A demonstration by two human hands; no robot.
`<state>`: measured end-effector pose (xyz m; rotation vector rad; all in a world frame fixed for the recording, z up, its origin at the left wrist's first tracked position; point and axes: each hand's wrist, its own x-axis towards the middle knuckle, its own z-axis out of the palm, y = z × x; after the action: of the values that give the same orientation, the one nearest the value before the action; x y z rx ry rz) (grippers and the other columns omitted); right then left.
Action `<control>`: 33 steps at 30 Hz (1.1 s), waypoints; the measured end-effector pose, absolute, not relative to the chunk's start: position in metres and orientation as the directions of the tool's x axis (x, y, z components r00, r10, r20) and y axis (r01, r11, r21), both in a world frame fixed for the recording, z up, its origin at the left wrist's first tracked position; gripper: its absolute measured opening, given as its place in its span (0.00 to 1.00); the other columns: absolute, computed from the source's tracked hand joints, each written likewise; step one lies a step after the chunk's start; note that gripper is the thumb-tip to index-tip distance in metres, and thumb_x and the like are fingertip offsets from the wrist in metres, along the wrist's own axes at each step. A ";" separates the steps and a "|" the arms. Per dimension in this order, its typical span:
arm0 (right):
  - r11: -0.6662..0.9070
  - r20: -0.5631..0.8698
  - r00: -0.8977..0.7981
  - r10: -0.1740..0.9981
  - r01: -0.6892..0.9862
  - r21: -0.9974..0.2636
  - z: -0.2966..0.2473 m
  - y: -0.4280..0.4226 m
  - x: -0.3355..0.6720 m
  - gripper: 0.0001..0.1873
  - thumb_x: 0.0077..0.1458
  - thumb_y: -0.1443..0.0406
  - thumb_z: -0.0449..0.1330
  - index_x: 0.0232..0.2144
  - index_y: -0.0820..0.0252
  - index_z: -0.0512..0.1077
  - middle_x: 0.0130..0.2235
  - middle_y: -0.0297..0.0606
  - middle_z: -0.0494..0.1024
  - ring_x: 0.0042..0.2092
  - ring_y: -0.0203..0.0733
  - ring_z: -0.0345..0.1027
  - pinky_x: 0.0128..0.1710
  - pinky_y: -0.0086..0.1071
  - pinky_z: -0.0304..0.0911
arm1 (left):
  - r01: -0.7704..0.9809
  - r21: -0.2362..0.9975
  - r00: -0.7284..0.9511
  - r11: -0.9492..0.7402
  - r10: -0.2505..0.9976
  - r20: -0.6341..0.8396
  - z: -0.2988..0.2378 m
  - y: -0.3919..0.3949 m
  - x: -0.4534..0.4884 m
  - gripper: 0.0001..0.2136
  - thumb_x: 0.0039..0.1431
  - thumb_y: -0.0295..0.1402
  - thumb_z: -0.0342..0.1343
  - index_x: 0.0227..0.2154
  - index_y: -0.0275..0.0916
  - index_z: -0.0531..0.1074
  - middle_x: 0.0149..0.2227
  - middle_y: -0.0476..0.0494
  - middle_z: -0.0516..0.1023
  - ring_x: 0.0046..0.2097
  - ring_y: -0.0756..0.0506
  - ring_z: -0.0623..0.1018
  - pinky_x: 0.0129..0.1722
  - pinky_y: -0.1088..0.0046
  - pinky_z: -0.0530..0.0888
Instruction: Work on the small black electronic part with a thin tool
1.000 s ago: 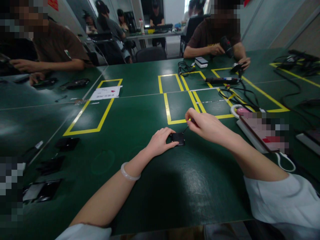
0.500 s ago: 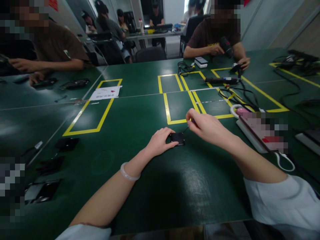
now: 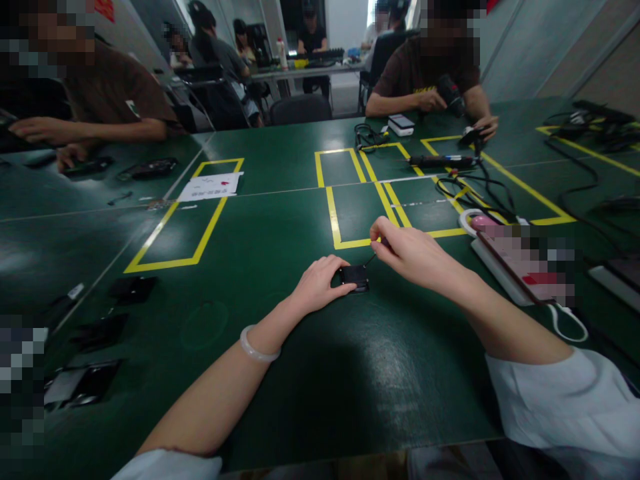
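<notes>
A small black rectangular part (image 3: 355, 275) lies on the green table, gripped along its left side between the thumb and fingers of my left hand (image 3: 321, 283). My right hand (image 3: 407, 252) is closed in a pinch around a thin dark screwdriver-like tool (image 3: 370, 260). Its slim shaft slants down to the upper right corner of the black part, where the tip appears to touch. Most of the tool's handle is hidden inside my fingers.
Several black parts (image 3: 133, 288) lie to the left. Yellow tape (image 3: 338, 220) outlines areas ahead. On the right are a phone-like object (image 3: 523, 263) with a white strap, a black electric screwdriver (image 3: 443, 162) and cables. Across the table, one person (image 3: 427, 80) holds a dark tool; another (image 3: 120, 100) handles black parts.
Both hands keep nearly the same place and grip; the tool still meets the part's corner. The person at far left has shifted a hand slightly left.
</notes>
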<state>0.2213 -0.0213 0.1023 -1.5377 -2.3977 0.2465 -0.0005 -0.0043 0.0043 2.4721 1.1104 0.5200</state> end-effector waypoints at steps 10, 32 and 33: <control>0.406 0.124 -0.387 0.914 0.873 -0.269 0.103 -0.019 0.219 0.11 0.63 0.60 0.44 0.43 0.57 0.62 0.29 0.35 0.73 0.29 0.40 0.65 0.27 0.30 0.48 | 0.623 0.486 0.622 -0.613 0.765 0.169 0.007 -0.005 0.000 0.16 0.60 0.46 0.55 0.44 0.41 0.68 0.43 0.43 0.73 0.45 0.41 0.73 0.45 0.63 0.70; 0.406 0.137 -0.383 0.914 0.872 -0.274 0.104 -0.020 0.221 0.10 0.63 0.61 0.45 0.42 0.58 0.61 0.31 0.37 0.74 0.29 0.40 0.65 0.28 0.30 0.48 | 0.619 0.497 0.618 -0.608 0.768 0.168 0.006 -0.005 0.000 0.16 0.60 0.46 0.55 0.44 0.41 0.68 0.43 0.43 0.73 0.45 0.41 0.72 0.46 0.63 0.69; 0.405 0.138 -0.381 0.914 0.871 -0.278 0.105 -0.020 0.221 0.10 0.63 0.60 0.45 0.42 0.58 0.61 0.31 0.36 0.74 0.29 0.40 0.65 0.28 0.30 0.48 | 0.619 0.497 0.618 -0.608 0.768 0.169 0.006 -0.005 0.000 0.16 0.60 0.46 0.55 0.44 0.41 0.68 0.43 0.43 0.73 0.45 0.41 0.72 0.46 0.63 0.69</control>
<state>0.2207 -0.0201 0.1046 -1.5634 -2.3960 0.2309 0.0001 -0.0054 0.0056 2.4526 1.1050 0.5212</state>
